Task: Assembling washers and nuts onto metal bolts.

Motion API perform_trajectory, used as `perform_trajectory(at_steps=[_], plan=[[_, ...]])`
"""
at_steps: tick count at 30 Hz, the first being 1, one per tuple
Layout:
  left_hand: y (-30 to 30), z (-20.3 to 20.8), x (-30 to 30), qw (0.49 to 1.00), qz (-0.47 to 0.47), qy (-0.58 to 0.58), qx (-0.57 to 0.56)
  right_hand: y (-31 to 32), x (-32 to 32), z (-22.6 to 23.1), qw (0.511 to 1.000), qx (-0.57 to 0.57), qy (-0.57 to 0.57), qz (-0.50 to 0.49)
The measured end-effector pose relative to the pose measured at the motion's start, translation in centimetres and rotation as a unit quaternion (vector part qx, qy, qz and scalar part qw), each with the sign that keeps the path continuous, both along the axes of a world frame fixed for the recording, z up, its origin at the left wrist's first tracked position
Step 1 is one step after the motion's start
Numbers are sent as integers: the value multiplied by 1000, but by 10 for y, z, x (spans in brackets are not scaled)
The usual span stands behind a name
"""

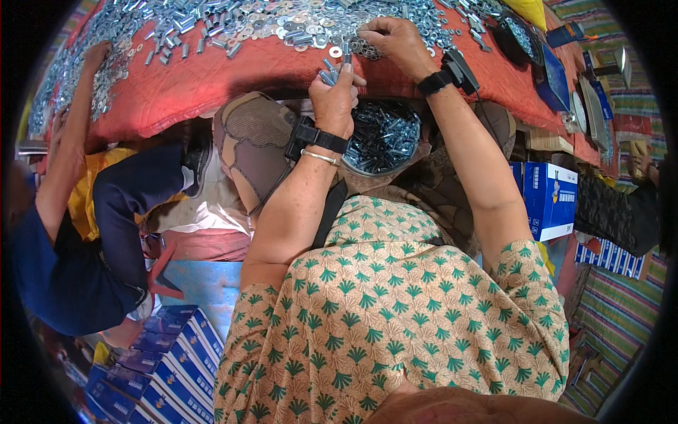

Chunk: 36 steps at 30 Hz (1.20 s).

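Co-worker's arm (70,134), bare and extended upward at far left, with its hand among scattered metal parts at the table's left edge; the same person wears a dark blue sleeve below. Red cloth (205,78), quilted and matte, covers the table and folds over its near edge. Washers and bolts (233,25), small, bright and silvery, lie in a dense loose layer along the far part of the cloth, leaving a bare red strip near the edge. Stacked blue cartons (169,360), rectangular and glossy, crowd the lower left floor. Left hand (333,99), closed in a fist around a bundle of bolts (333,69), short grey metal rods whose ends protrude above the fingers; a black strap and a thin bangle circle the wrist. Round bowl (385,138), filled with dark shiny bolts, sits just below the table edge between the forearms. Right hand (399,44), fingers curled and pinching down into the washer heap; what the fingertips grasp cannot be told. A blue box (551,201) stands at right, narrowing the free space there.
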<state>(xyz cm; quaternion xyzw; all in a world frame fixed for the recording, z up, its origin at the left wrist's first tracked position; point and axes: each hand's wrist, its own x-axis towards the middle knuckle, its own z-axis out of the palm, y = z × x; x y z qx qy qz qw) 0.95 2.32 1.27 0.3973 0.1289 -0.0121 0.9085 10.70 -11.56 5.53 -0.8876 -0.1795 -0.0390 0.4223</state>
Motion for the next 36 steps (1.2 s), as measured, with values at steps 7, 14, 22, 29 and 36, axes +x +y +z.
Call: perform_trajectory(at_steps=[7, 14, 22, 29, 36], plan=[[-5, 0, -1, 1000, -2, 9, 25, -8, -4, -9, 996, -15, -79, -25], [2, 1, 4, 992, 127, 21, 12, 21, -2, -15, 962, -129, -230, 76], [4, -2, 3, 993, 117, 5, -12, 33, 2, -19, 960, -183, -171, 123], [2, 1, 1, 997, 79, 4, -6, 25, -7, -3, 989, 1, -143, 36], [-2, 5, -3, 1000, 20, -17, 7, 14, -24, 10, 996, 23, -76, 48]])
